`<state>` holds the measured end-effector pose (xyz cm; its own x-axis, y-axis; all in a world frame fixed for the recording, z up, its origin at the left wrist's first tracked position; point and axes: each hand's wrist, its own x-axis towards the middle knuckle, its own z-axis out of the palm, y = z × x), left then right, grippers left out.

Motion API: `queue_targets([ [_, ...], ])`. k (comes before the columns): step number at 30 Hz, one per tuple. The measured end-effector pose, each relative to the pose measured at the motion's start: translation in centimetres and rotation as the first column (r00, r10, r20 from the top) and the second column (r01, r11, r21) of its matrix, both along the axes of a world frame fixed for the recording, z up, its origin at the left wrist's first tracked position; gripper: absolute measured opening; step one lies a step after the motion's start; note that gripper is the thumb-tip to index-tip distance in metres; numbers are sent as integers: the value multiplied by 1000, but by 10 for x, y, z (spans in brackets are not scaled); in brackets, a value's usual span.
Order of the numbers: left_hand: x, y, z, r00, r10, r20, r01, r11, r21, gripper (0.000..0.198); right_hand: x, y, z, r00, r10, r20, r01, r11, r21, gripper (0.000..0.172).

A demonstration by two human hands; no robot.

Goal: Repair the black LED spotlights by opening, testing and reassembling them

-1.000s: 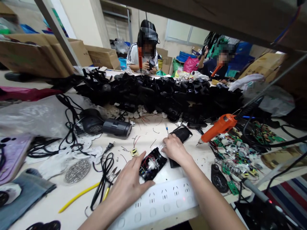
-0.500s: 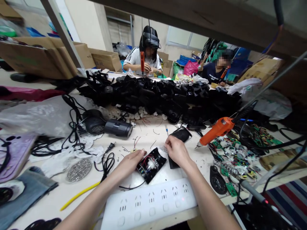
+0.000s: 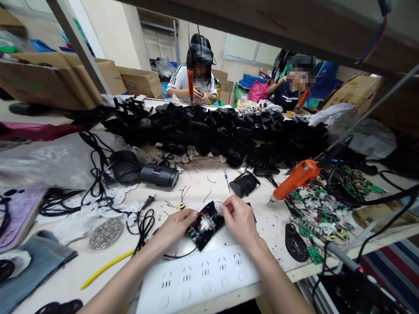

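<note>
An open black plastic housing half (image 3: 213, 230) lies at the middle of the bench, with a white motor part (image 3: 204, 224) and red wires inside. My left hand (image 3: 179, 224) grips its left edge, thumb on top. My right hand (image 3: 240, 218) pinches a small round perforated grille (image 3: 217, 206) at the housing's far end. Whether the grille sits in a slot I cannot tell. Behind the right hand a dark flat piece is partly hidden. A black rounded cover (image 3: 244, 185) and a blue-tipped thin screwdriver (image 3: 226, 179) lie just beyond.
A white power strip (image 3: 196, 279) runs along the front edge. An orange electric screwdriver (image 3: 296, 179) hangs at the right, by loose circuit boards (image 3: 327, 209). Black shells (image 3: 209, 126) are heaped across the back. Stacked metal grilles (image 3: 105, 233) lie left. Two people sit opposite.
My right hand has brought the grille left onto the housing's far end, away from the black cover. My left hand still grips the housing. The view has shifted slightly.
</note>
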<state>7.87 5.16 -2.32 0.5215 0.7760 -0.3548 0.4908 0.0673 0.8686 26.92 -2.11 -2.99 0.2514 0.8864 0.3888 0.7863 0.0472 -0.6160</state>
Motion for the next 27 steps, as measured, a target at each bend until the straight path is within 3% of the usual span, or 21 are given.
queue_targets([
  [9,0,3,-7,1000,-13,-11,13,1000,17,47,-7,-1,-1,997,35,64,-39,997,63,15],
  [20,1,-1,-4,998,20,54,-19,1000,-13,39,-4,5,-3,989,69,132,-70,998,4,21],
  [23,3,-3,-4,994,51,95,-43,996,-80,41,-2,5,-5,989,61,132,-62,998,3,19],
  [27,9,-6,-2,981,83,177,-32,962,-270,49,-6,2,-5,996,33,82,-37,998,49,18],
])
